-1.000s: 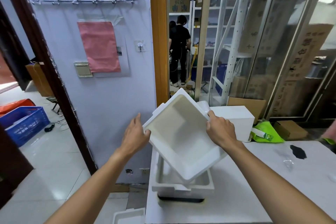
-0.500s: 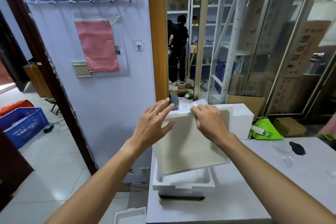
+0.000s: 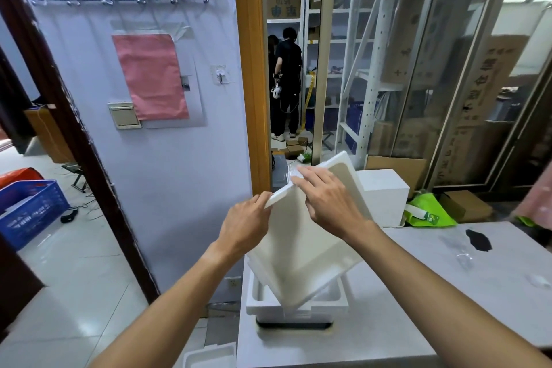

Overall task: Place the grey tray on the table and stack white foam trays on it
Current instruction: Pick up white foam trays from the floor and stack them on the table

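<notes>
Aslant, foam tray (image 3: pixel 310 248) in stacked tray (image 3: pixel 298 303)

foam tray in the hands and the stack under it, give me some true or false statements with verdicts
1. Both hands grip the tilted foam tray at its upper edge. True: the left hand and the right hand are both on it.
2. The tilted foam tray lies flat in the stack. False: it stands steeply, with its lower end in the foam tray below.
3. The grey tray shows as a dark strip under the stack. True.
4. The blue crate sits on the table. False: it is on the floor at the left.
5. The stack stands at the table's far right end. False: it is near the left edge.
</notes>
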Action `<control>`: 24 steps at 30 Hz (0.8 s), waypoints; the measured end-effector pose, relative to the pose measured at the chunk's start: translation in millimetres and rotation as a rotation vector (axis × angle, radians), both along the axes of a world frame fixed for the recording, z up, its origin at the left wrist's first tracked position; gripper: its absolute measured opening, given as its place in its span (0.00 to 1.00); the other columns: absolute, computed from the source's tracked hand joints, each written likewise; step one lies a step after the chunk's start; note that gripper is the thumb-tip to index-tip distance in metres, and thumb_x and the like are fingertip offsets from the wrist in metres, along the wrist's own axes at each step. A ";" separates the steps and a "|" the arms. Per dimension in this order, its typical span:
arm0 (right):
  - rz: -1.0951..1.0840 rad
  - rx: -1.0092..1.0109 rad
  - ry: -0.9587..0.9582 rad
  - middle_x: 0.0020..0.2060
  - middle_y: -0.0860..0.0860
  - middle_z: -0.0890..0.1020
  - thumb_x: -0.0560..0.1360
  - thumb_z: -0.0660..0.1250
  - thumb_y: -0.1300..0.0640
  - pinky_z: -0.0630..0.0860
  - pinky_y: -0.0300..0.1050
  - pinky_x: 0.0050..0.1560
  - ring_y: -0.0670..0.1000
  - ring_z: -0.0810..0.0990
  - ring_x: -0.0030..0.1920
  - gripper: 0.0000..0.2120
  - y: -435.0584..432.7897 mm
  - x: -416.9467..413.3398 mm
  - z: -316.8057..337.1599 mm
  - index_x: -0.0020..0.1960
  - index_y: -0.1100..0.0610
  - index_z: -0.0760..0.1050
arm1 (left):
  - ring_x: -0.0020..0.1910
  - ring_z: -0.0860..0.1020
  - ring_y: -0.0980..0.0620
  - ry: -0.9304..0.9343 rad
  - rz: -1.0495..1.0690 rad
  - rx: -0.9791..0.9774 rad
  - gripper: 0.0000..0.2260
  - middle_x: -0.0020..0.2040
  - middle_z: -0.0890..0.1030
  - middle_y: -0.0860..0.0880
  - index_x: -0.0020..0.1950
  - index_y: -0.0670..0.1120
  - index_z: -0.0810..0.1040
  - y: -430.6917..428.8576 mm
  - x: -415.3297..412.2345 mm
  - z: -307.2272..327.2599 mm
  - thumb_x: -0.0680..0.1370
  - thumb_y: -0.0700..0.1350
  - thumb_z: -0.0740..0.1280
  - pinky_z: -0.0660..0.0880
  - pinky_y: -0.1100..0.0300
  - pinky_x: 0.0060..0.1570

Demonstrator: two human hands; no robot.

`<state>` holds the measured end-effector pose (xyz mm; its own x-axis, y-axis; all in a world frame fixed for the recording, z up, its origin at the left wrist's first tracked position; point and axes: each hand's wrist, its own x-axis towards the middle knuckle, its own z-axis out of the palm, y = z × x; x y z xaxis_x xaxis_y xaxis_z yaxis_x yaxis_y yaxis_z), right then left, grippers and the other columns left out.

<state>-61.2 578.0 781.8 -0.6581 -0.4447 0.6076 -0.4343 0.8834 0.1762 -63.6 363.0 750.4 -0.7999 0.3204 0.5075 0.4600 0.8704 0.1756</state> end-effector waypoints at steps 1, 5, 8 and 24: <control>-0.010 -0.011 -0.025 0.71 0.57 0.74 0.70 0.67 0.66 0.66 0.52 0.73 0.57 0.71 0.71 0.28 0.8 2.2 -0.5 0.70 0.57 0.73 | 0.37 0.78 0.43 -0.026 0.035 0.017 0.11 0.43 0.81 0.49 0.63 0.48 0.74 -2.6 0.3 -3.5 0.84 0.49 0.57 0.75 0.50 0.36; -0.049 -0.058 -0.097 0.75 0.56 0.69 0.71 0.66 0.64 0.67 0.52 0.72 0.56 0.68 0.74 0.31 5.4 8.6 -5.8 0.74 0.57 0.69 | 0.37 0.78 0.42 -0.122 0.165 0.138 0.12 0.42 0.82 0.45 0.62 0.46 0.75 -16.5 -4.0 -17.0 0.85 0.50 0.57 0.72 0.53 0.37; -0.069 -0.101 -0.144 0.74 0.56 0.70 0.72 0.65 0.62 0.69 0.53 0.71 0.56 0.69 0.73 0.29 10.6 10.5 -17.8 0.73 0.57 0.69 | 0.41 0.80 0.39 -0.212 0.276 0.255 0.11 0.42 0.82 0.43 0.56 0.45 0.75 -29.7 -11.0 -29.6 0.84 0.50 0.57 0.72 0.52 0.38; -0.242 -0.324 -0.431 0.75 0.58 0.64 0.79 0.62 0.52 0.66 0.52 0.70 0.58 0.66 0.73 0.32 25.7 16.4 -56.8 0.78 0.61 0.56 | 0.62 0.77 0.41 -0.672 0.469 0.828 0.20 0.64 0.79 0.44 0.71 0.43 0.74 -36.9 -3.4 -84.7 0.84 0.52 0.56 0.75 0.44 0.63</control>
